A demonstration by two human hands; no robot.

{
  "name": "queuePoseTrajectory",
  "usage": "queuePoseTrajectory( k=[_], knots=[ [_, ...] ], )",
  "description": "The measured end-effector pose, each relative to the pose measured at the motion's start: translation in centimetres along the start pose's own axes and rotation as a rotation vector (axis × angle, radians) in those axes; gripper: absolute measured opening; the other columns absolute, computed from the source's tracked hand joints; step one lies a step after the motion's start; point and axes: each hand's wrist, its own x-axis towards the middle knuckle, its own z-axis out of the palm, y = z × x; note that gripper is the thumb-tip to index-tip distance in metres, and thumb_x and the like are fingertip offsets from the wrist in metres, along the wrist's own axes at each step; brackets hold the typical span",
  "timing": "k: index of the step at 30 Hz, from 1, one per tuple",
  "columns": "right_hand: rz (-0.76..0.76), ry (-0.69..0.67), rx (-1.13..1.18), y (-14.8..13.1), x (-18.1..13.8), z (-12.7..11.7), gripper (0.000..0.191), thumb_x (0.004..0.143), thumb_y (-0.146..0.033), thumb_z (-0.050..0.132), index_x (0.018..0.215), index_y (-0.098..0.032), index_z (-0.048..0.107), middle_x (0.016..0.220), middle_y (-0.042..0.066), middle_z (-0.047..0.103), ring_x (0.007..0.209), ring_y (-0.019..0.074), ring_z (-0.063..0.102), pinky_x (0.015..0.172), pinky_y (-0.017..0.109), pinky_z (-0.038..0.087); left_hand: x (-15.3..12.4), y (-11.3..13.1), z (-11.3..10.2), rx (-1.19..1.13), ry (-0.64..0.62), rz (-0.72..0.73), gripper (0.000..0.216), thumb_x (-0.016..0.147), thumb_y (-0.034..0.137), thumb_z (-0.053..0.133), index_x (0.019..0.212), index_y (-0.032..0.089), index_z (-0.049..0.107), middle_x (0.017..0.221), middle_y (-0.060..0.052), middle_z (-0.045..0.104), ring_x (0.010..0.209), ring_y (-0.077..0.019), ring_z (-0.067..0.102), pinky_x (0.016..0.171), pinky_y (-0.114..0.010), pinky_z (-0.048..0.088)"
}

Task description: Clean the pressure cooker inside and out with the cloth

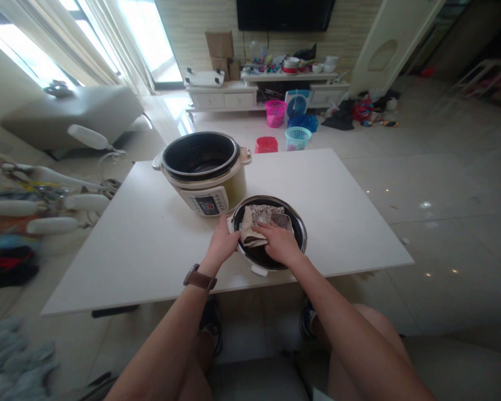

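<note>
A round lid [303, 234] with a dark inner face and a shiny metal rim lies upturned on the table near its front edge. My left hand [223, 245] grips the lid's left edge, thumb on the rim and fingers partly hidden behind it. Inside the lid rests a folded beige and brown cloth [254, 217]. My right hand [278, 239] presses down on the cloth, its fingers closed against the fabric. Behind and to the left stands an electric pressure cooker [234, 192], uncovered, with a dark inner pot [200, 153] and a control panel on its front.
The white table [338, 206] spans the middle of the view. Beyond it stand a red stool [266, 145], a light blue basket [298, 136] and a pink basket [275, 113]. A fallen-looking lamp with white shades [87, 136] is at the left.
</note>
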Motion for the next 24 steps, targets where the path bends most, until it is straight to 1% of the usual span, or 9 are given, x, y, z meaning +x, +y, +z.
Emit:
queuePoseTrajectory(
  k=[3, 6, 9, 13, 16, 20, 22, 24],
  knots=[
    [0.057, 0.022, -0.003, -0.01, 0.05, 0.04, 0.076, 0.087, -0.011, 0.049, 0.157, -0.041, 0.054, 0.169, -0.010, 0.046, 0.153, 0.0309, 0.048, 0.117, 0.053, 0.052, 0.14, -0.28, 0.06, 0.001, 0.000, 0.017, 0.053, 0.074, 0.017, 0.066, 0.126, 0.020, 0.056, 0.111, -0.012, 0.073, 0.092, -0.0265, 0.074, 0.065, -0.032, 0.064],
    [0.106, 0.045, -0.001, 0.04, 0.06, 0.05, 0.075, 0.086, -0.010, 0.049, 0.155, -0.040, 0.056, 0.167, -0.009, 0.049, 0.150, 0.0316, 0.052, 0.115, 0.052, 0.054, 0.20, -0.44, 0.14, 0.001, -0.020, 0.011, 0.054, 0.075, 0.019, 0.065, 0.128, 0.020, 0.054, 0.111, -0.012, 0.072, 0.086, -0.0251, 0.073, 0.058, -0.029, 0.061],
    [0.112, 0.040, -0.004, 0.08, 0.06, 0.02, 0.074, 0.087, -0.011, 0.048, 0.155, -0.040, 0.056, 0.167, -0.009, 0.049, 0.149, 0.0313, 0.053, 0.114, 0.053, 0.055, 0.20, -0.55, 0.20, 0.001, -0.023, 0.029, 0.054, 0.076, 0.020, 0.064, 0.129, 0.021, 0.053, 0.112, -0.012, 0.071, 0.085, -0.0240, 0.072, 0.055, -0.028, 0.059],
    [0.104, 0.028, -0.021, 0.19, 0.14, -0.02, 0.076, 0.088, -0.012, 0.048, 0.158, -0.041, 0.053, 0.168, -0.009, 0.047, 0.151, 0.0302, 0.051, 0.116, 0.052, 0.053, 0.22, -0.70, 0.22, 0.001, -0.016, 0.045, 0.054, 0.075, 0.020, 0.064, 0.128, 0.021, 0.053, 0.113, -0.012, 0.071, 0.085, -0.0238, 0.072, 0.058, -0.029, 0.060],
    [0.049, 0.011, -0.031, 0.41, 0.25, -0.06, 0.076, 0.089, -0.013, 0.048, 0.158, -0.044, 0.051, 0.169, -0.011, 0.044, 0.152, 0.0303, 0.050, 0.117, 0.053, 0.052, 0.28, -0.74, 0.22, -0.006, -0.012, 0.046, 0.051, 0.075, 0.019, 0.064, 0.125, 0.021, 0.054, 0.115, -0.012, 0.070, 0.087, -0.0239, 0.072, 0.063, -0.031, 0.062],
    [-0.076, -0.015, -0.018, 0.60, 0.32, -0.25, 0.076, 0.090, -0.014, 0.048, 0.158, -0.047, 0.050, 0.170, -0.013, 0.043, 0.155, 0.0310, 0.046, 0.114, 0.053, 0.053, 0.28, -0.57, 0.15, -0.023, -0.031, 0.019, 0.050, 0.073, 0.018, 0.063, 0.122, 0.021, 0.054, 0.117, -0.012, 0.070, 0.089, -0.0256, 0.073, 0.059, -0.031, 0.062],
    [-0.091, -0.025, -0.010, 0.55, 0.36, -0.40, 0.074, 0.091, -0.014, 0.048, 0.158, -0.047, 0.050, 0.170, -0.012, 0.043, 0.156, 0.0310, 0.045, 0.114, 0.054, 0.053, 0.24, -0.49, 0.06, -0.017, -0.029, 0.024, 0.051, 0.072, 0.017, 0.063, 0.123, 0.021, 0.055, 0.117, -0.012, 0.070, 0.093, -0.0266, 0.073, 0.062, -0.032, 0.063],
    [-0.081, -0.027, -0.009, 0.41, 0.45, -0.55, 0.074, 0.091, -0.014, 0.048, 0.157, -0.046, 0.052, 0.170, -0.011, 0.043, 0.156, 0.0306, 0.044, 0.114, 0.054, 0.053, 0.21, -0.49, -0.04, -0.005, -0.023, 0.049, 0.052, 0.072, 0.015, 0.063, 0.123, 0.020, 0.056, 0.117, -0.012, 0.071, 0.096, -0.0268, 0.072, 0.068, -0.034, 0.065]
  ],
)
